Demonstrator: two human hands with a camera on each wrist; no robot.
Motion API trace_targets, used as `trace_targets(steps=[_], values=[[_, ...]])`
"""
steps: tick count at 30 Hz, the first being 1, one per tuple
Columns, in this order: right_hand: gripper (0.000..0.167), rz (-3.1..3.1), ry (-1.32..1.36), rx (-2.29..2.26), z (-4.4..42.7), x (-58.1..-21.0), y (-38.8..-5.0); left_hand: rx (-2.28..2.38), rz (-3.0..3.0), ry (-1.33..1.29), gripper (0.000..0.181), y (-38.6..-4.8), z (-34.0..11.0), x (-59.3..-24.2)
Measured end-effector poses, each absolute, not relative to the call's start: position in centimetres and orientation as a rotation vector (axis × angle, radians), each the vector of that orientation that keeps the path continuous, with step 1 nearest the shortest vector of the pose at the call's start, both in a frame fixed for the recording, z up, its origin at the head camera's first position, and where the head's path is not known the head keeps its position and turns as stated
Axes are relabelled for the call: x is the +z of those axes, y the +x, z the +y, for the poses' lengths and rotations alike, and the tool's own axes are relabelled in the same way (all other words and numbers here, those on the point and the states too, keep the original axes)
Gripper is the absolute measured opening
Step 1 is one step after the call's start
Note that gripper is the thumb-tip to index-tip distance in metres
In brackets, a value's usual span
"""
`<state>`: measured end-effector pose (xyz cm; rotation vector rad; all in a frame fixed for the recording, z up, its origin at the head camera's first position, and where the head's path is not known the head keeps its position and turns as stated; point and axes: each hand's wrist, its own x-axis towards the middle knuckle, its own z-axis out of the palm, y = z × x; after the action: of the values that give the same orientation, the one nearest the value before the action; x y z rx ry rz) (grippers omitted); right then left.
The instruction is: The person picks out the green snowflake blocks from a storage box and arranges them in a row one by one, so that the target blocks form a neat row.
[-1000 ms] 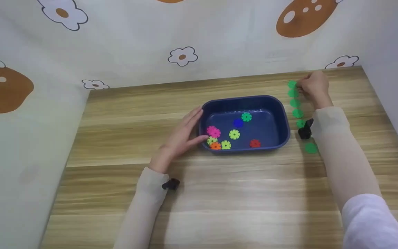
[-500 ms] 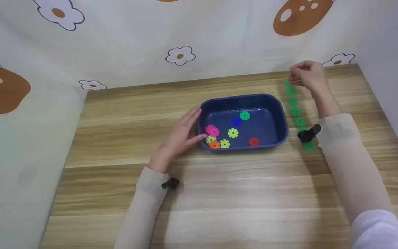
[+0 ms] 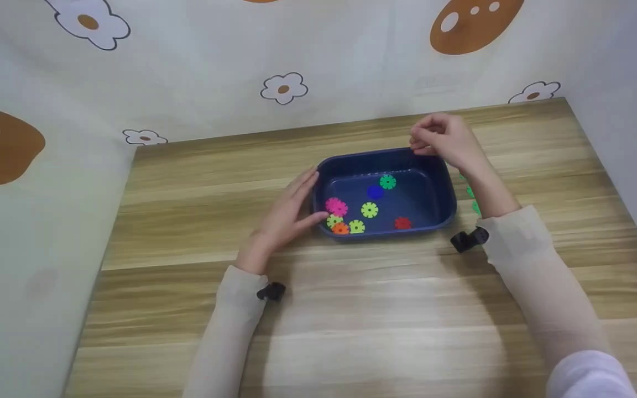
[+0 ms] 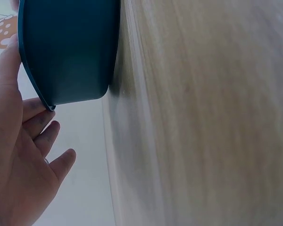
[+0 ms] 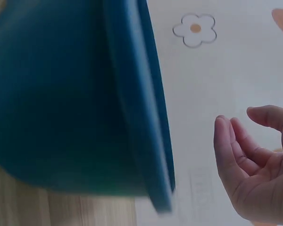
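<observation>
A dark blue basin point(image 3: 390, 232) holds several notched plastic snowflake discs: a green disc point(image 3: 388, 182), a blue disc point(image 3: 375, 192), pink discs point(image 3: 336, 207), yellow ones, an orange disc point(image 3: 340, 229) and a red disc point(image 3: 403, 223). My left hand point(image 3: 282, 221) rests at the basin's left end, fingers extended along the rim and thumb touching the near corner. Over the basin's far right corner hovers my right hand point(image 3: 451, 142); in the right wrist view its fingers are loosely bent, thumb apart, nothing between them. Green discs point(image 3: 470, 192) lie right of the basin, mostly hidden by the right forearm.
The wood-grain table point(image 3: 351, 320) ends at the back against a patterned wall cloth point(image 3: 202, 72). A pale wall point(image 3: 622, 110) stands along the right side. Each sleeve cuff carries a small black wrist camera point(image 3: 469, 240).
My right hand has left the far end of the green disc row, lifted, and moved left to above the basin's far right corner. My left hand stays on the basin.
</observation>
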<state>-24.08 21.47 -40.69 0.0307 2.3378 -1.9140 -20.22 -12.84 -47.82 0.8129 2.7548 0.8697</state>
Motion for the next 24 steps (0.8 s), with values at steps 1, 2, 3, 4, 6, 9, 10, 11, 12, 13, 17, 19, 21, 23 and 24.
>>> trace_targets(steps=[1,2,3,4,6,9,10,11,12,13,17,19,21,23,24], values=[[0.019,2.312,0.018,-1.901,21.1,-40.8,-24.0,0.867,2.759,0.814,0.084,-20.2,-12.8,-47.9],[0.020,2.282,0.017,-1.889,20.7,-41.0,-23.9,0.860,2.763,0.813,0.084,-20.2,-12.9,-47.9],[0.021,2.258,0.020,-1.877,20.3,-41.2,-23.8,0.857,2.769,0.816,0.083,-20.2,-12.9,-47.9],[0.022,2.240,0.017,-1.855,20.0,-41.4,-23.7,0.851,2.770,0.813,0.083,-20.2,-12.8,-47.9],[0.026,2.226,0.013,-1.790,19.5,-41.9,-23.4,0.852,2.767,0.803,0.083,-20.2,-12.8,-47.9],[0.031,2.275,0.010,-1.655,18.9,-42.7,-23.2,0.846,2.768,0.799,0.083,-20.2,-12.8,-47.9],[0.032,2.306,0.000,-1.594,18.7,-43.0,-23.2,0.845,2.768,0.799,0.082,-20.2,-12.7,-47.8],[0.033,2.347,-0.002,-1.526,18.6,-43.3,-23.1,0.844,2.767,0.801,0.082,-20.2,-12.7,-47.8],[0.032,2.390,-0.004,-1.461,18.5,-43.7,-23.1,0.844,2.765,0.802,0.082,-20.2,-12.7,-47.8],[0.033,2.426,-0.012,-1.396,18.5,-44.0,-23.1,0.842,2.764,0.802,0.082,-20.2,-12.7,-47.8],[0.035,2.550,-0.052,-1.185,18.3,-45.5,-23.3,0.853,2.756,0.804,0.083,-20.3,-12.8,-47.9],[0.035,2.592,-0.073,-1.133,18.3,-46.2,-23.3,0.858,2.753,0.810,0.083,-20.3,-12.8,-47.9],[0.033,2.640,-0.080,-1.090,18.3,-46.9,-23.4,0.863,2.750,0.823,0.084,-20.3,-12.8,-47.9],[0.031,2.683,-0.089,-1.053,18.2,-47.3,-23.4,0.866,2.750,0.833,0.084,-20.3,-12.9,-47.9],[0.030,2.700,-0.092,-1.034,18.1,-47.5,-23.4,0.872,2.750,0.837,0.084,-20.3,-12.9,-47.9]])
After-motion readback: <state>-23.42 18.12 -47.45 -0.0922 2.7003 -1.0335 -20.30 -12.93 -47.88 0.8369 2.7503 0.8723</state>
